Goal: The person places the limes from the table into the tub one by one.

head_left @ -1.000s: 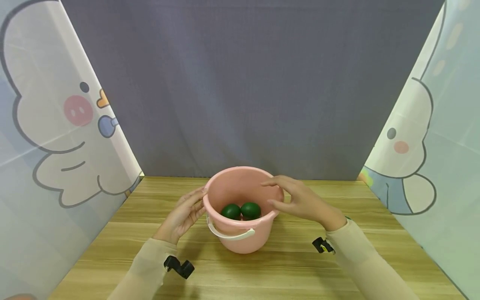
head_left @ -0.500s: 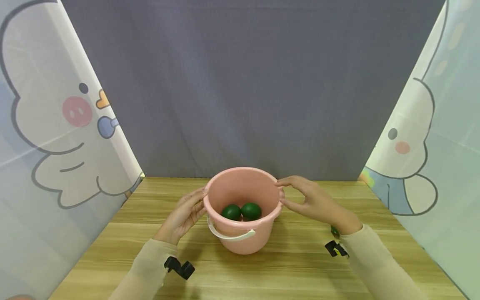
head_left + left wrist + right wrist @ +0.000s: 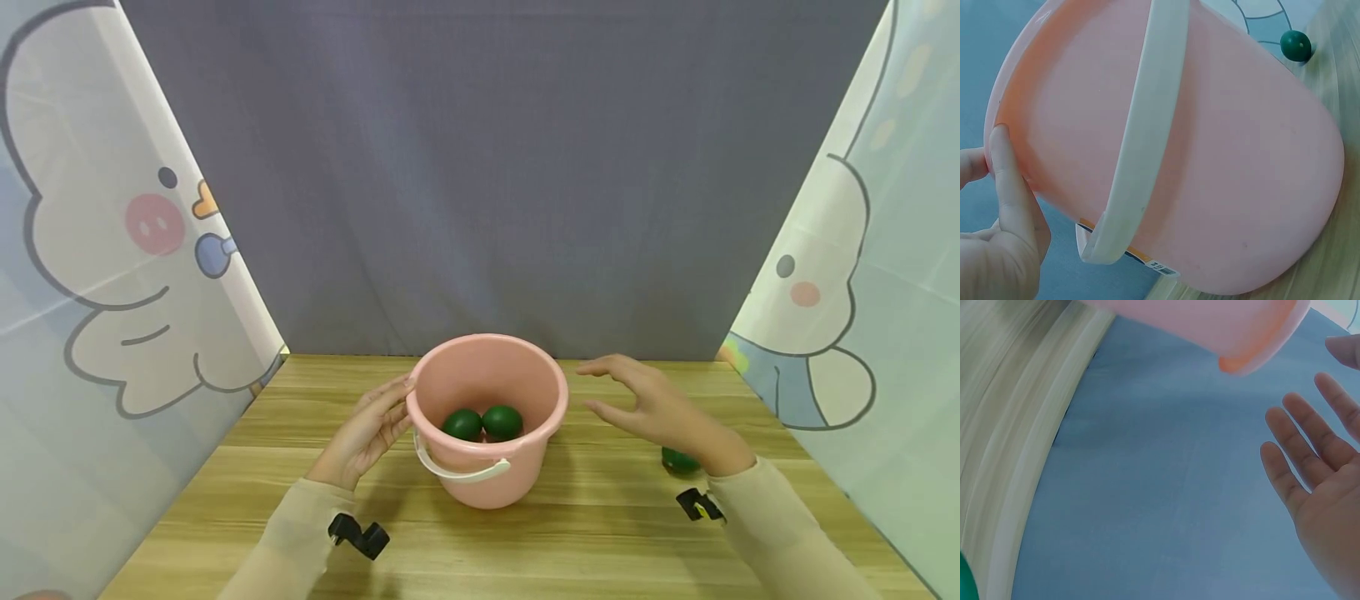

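A pink bucket point(image 3: 487, 475) stands upright on the table, its white handle point(image 3: 465, 475) hanging down at the front. Inside lie two smooth, dark green egg-shaped objects, one on the left point(image 3: 462, 424) and one on the right point(image 3: 502, 422). My left hand point(image 3: 371, 429) pinches the bucket's left rim; in the left wrist view a finger point(image 3: 1010, 162) lies against the outside just under the rim. To the right of the bucket, apart from it, my right hand point(image 3: 652, 404) holds nothing, its fingers spread. Another green egg-shaped object point(image 3: 678, 461) sits on the table, partly behind my right wrist.
The wooden table point(image 3: 585, 542) meets a grey curtain point(image 3: 495, 183) close behind the bucket. Cartoon-printed sheets stand along the left side point(image 3: 97, 333) and the right side point(image 3: 885, 333).
My right hand has moved from over the bucket's right rim out to the right, away from it. More of the green object by my right wrist shows. My left hand stays at the rim.
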`<move>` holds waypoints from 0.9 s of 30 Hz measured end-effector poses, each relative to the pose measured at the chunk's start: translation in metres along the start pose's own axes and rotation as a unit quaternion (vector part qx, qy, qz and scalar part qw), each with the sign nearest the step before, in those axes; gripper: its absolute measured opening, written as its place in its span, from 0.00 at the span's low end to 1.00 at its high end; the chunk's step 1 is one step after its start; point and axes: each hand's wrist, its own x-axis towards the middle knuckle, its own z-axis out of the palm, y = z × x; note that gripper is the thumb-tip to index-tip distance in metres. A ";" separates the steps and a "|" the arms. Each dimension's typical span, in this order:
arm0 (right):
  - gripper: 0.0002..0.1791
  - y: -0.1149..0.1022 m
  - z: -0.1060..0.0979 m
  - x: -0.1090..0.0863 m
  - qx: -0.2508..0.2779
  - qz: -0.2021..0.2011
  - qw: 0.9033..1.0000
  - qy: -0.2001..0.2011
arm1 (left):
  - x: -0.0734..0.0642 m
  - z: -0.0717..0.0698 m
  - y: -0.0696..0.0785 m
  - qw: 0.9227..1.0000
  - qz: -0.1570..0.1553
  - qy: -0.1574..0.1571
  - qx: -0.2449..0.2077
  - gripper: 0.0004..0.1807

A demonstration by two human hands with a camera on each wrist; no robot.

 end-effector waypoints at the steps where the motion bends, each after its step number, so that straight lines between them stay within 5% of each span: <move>1: 0.27 0.001 -0.001 -0.002 -0.004 0.002 1.000 0.001 | 0.000 0.000 0.000 1.000 0.000 0.000 -0.001 0.25; 11: 0.26 0.006 -0.010 -0.020 -0.024 0.055 0.998 -0.006 | 0.000 0.001 0.001 1.000 -0.001 -0.001 -0.005 0.25; 27: 0.26 0.018 -0.017 -0.047 -0.068 0.056 0.996 0.003 | 0.001 -0.001 0.000 1.000 0.013 -0.020 0.000 0.20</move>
